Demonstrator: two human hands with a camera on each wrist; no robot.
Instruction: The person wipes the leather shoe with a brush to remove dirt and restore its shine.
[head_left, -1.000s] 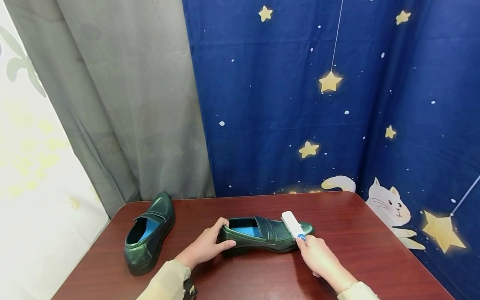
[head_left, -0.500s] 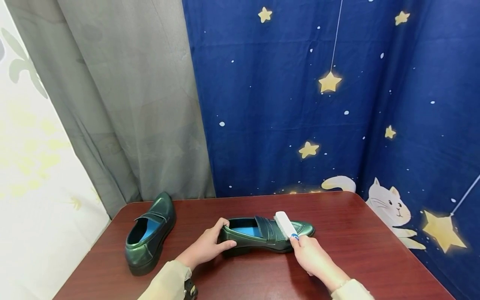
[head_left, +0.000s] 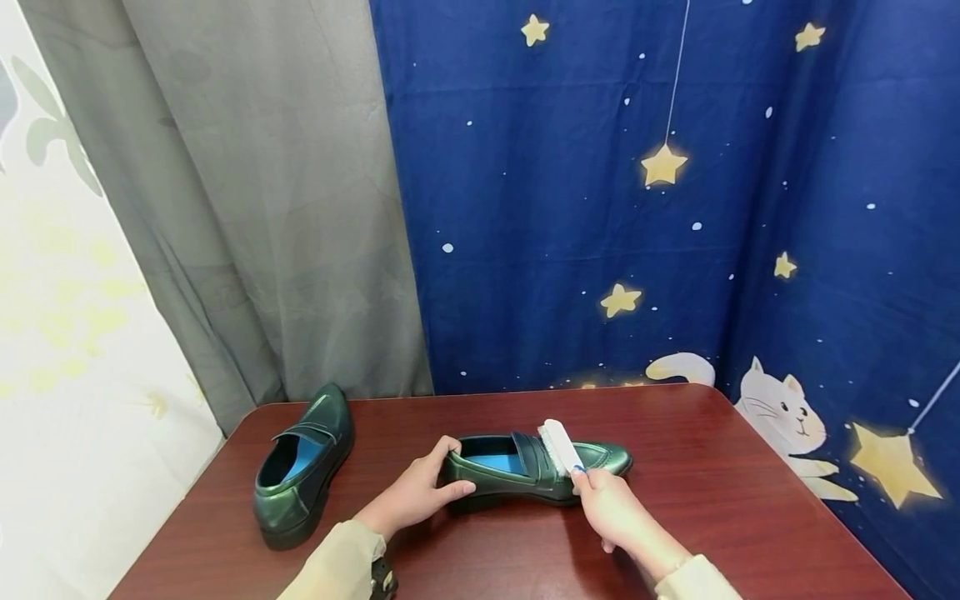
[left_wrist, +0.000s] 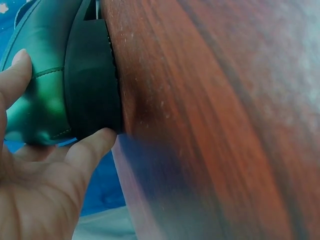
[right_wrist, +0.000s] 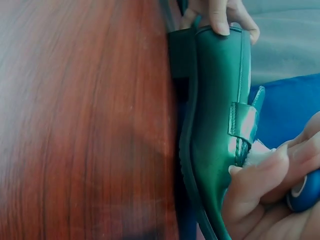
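On the table, left hand grips shoe, right hand holds brush

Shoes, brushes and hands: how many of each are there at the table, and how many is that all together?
Shoes: 2 (held shoe, other shoe)
Brush: 1
Hands: 2 (left hand, right hand)
Total: 5

In the head view, the right hand partly hides the white brush.
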